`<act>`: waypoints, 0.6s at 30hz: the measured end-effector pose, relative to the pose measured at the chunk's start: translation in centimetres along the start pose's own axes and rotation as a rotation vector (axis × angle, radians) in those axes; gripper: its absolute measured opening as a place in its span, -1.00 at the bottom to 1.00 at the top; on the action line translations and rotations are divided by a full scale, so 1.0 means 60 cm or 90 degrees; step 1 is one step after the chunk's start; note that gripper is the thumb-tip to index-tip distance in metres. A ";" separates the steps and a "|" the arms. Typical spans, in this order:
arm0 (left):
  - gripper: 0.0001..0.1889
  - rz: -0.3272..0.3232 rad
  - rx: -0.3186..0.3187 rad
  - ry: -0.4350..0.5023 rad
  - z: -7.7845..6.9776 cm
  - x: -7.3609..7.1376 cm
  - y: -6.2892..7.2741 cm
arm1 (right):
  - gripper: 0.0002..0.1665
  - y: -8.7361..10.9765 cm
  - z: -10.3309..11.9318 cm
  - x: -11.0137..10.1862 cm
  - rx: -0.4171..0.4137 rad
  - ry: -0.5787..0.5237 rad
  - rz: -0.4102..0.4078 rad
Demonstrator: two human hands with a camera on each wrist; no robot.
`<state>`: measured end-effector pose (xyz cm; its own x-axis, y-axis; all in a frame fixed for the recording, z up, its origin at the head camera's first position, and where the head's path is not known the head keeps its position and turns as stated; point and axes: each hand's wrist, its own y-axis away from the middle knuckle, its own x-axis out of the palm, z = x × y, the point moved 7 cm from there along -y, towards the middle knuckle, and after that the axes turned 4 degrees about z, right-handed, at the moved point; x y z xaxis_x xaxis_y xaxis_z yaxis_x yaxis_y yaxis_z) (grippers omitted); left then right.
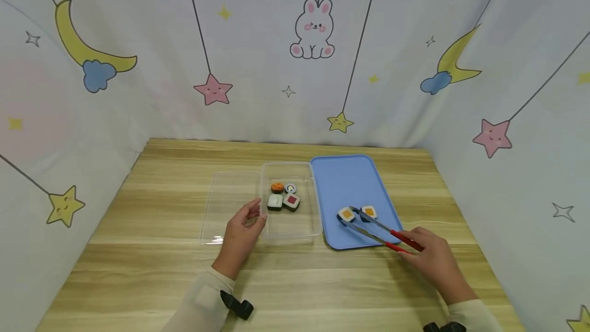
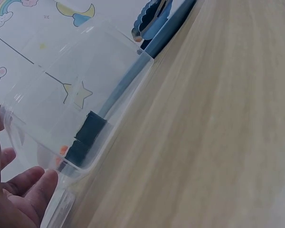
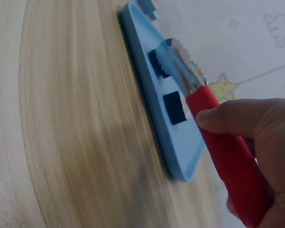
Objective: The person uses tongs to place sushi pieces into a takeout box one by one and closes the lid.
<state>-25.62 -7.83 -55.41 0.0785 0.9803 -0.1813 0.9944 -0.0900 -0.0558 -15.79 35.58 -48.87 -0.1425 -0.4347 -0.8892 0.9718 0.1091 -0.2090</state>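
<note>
My right hand (image 1: 433, 257) grips red-handled metal tongs (image 3: 218, 142). The tongs' tips straddle the left of two toy sushi rolls with orange-yellow centres (image 1: 345, 214) on the blue tray (image 1: 348, 178). Beside it, close to one tong arm, lies the other roll (image 1: 369, 212). My left hand (image 1: 241, 234) touches the left wall of a clear plastic box (image 1: 295, 229), its fingers loosely bent. Inside the box sit an orange-topped piece (image 1: 277, 187), a small round roll (image 1: 290, 188), a white-topped piece (image 1: 275, 202) and a red-centred roll (image 1: 292, 201).
A clear lid (image 1: 226, 193) lies left of the box, partly behind my left hand. The box stands close against the tray's left edge. The wooden table (image 1: 295, 291) runs back to a white patterned curtain (image 1: 262, 111), with more curtain at both sides.
</note>
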 end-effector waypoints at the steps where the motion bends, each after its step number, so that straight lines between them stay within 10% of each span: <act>1: -0.49 0.000 -0.001 0.001 0.000 0.000 0.001 | -0.50 -0.001 0.000 -0.001 0.002 0.001 0.001; 18: -0.50 0.004 -0.003 0.001 -0.050 0.001 0.018 | -0.49 0.000 0.001 -0.008 0.020 -0.024 -0.002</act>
<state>-24.35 -7.37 -52.53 0.0855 0.9799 -0.1803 0.9942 -0.0958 -0.0495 -15.71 35.76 -48.41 -0.1384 -0.4687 -0.8725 0.9769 0.0799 -0.1979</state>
